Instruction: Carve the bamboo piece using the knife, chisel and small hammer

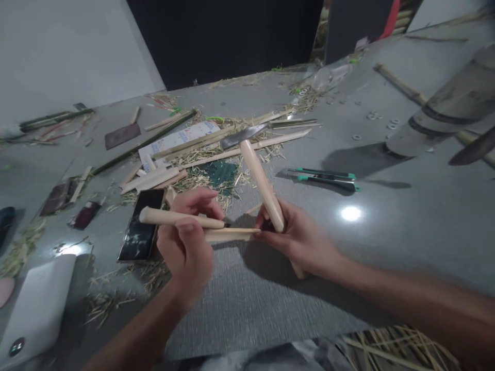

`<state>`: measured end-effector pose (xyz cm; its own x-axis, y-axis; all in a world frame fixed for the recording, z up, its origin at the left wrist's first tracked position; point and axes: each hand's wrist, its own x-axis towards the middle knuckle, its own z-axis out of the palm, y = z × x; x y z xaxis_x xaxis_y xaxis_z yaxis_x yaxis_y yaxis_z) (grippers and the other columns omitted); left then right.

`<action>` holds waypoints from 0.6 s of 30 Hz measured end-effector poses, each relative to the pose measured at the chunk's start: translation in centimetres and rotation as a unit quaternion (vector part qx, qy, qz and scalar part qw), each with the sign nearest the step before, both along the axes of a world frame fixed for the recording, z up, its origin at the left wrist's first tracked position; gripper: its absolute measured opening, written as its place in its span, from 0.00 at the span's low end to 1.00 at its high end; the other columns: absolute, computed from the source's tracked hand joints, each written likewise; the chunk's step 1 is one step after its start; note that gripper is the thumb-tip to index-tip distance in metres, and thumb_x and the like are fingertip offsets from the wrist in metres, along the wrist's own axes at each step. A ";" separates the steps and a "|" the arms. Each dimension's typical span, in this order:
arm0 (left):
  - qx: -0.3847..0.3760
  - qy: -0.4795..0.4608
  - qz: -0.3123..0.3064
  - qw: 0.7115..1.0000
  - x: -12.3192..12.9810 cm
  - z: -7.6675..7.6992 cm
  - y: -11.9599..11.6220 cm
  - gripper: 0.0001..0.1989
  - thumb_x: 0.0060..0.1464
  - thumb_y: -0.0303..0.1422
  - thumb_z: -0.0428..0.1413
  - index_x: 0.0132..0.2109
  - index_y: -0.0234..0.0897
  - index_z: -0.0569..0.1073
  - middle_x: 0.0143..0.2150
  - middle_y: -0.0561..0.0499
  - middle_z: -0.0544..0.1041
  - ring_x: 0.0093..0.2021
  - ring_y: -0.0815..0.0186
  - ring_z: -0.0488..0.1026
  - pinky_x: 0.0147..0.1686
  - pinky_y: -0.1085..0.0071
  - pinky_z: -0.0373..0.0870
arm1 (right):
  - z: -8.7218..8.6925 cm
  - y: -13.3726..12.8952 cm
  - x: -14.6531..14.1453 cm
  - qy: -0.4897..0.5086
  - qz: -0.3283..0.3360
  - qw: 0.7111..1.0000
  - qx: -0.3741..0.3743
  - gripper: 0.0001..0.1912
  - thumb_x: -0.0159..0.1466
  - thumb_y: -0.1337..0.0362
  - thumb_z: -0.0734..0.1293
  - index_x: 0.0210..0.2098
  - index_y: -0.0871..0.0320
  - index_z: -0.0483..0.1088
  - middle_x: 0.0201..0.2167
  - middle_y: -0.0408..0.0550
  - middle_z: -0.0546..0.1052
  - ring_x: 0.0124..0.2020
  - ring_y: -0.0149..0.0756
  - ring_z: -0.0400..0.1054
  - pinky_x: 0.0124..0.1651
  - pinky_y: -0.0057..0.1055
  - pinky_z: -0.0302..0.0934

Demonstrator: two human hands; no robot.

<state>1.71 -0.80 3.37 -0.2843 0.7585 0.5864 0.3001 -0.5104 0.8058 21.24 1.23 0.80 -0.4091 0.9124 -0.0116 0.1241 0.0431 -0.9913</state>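
My left hand (187,237) is closed around a pale wooden-handled tool (181,218), held nearly level, with a short dark tip pointing right. Just beneath that tip lies a narrow pale wood strip (235,234), its left part hidden behind my left fingers. My right hand (296,234) grips a hammer (263,185) by its wooden handle, the metal head up and away from me. The right thumb and fingers also press on the strip's right end. Fingers partly cover the place where hammer and strip meet the hand.
A black phone (143,226) lies beside my left hand. Utility knives (328,178) are to the right, near small white rings (373,116) and a large bamboo tube (444,108). Wood strips (154,180) and shavings litter the back; a white device (40,309) lies front left.
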 end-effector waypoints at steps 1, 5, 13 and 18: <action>-0.002 0.010 -0.005 1.000 0.0 -0.1 -0.1 0.24 0.74 0.52 0.47 0.47 0.41 0.80 0.28 0.53 0.76 0.26 0.67 0.72 0.27 0.69 0.69 | 0.0 -0.1 0.0 -0.002 0.004 1.000 0.001 0.09 0.61 0.71 0.73 0.38 0.55 0.71 0.34 0.40 0.74 0.33 0.32 0.66 0.35 0.31 0.60; 0.023 0.071 0.011 0.997 -0.4 -0.4 -0.2 0.21 0.74 0.48 0.50 0.45 0.40 0.81 0.27 0.53 0.77 0.25 0.68 0.73 0.26 0.70 0.69 | -0.1 -0.3 -0.2 -0.019 0.024 1.000 -0.002 0.09 0.62 0.71 0.72 0.39 0.54 0.71 0.33 0.40 0.74 0.33 0.32 0.67 0.36 0.31 0.61; 0.107 0.285 -0.100 0.947 -1.4 0.9 -1.0 0.20 0.74 0.47 0.53 0.42 0.38 0.80 0.31 0.49 0.82 0.31 0.64 0.81 0.33 0.70 0.75 | 0.1 -0.6 -0.6 -0.041 0.069 0.997 -0.002 0.09 0.62 0.70 0.73 0.41 0.54 0.72 0.35 0.40 0.76 0.35 0.34 0.70 0.39 0.32 0.63; 0.104 0.256 -0.100 0.956 -1.6 0.9 -0.7 0.17 0.72 0.46 0.56 0.41 0.39 0.79 0.28 0.51 0.80 0.27 0.66 0.77 0.30 0.70 0.72 | -0.1 -0.5 -0.7 -0.032 0.078 0.996 0.004 0.09 0.62 0.70 0.72 0.42 0.55 0.72 0.36 0.41 0.77 0.37 0.35 0.72 0.40 0.33 0.64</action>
<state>0.15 -1.48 4.26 0.2192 0.6199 0.7534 0.5075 -0.7319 0.4546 20.56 0.75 0.67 -0.5453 0.8375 -0.0351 0.1779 0.0747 -0.9812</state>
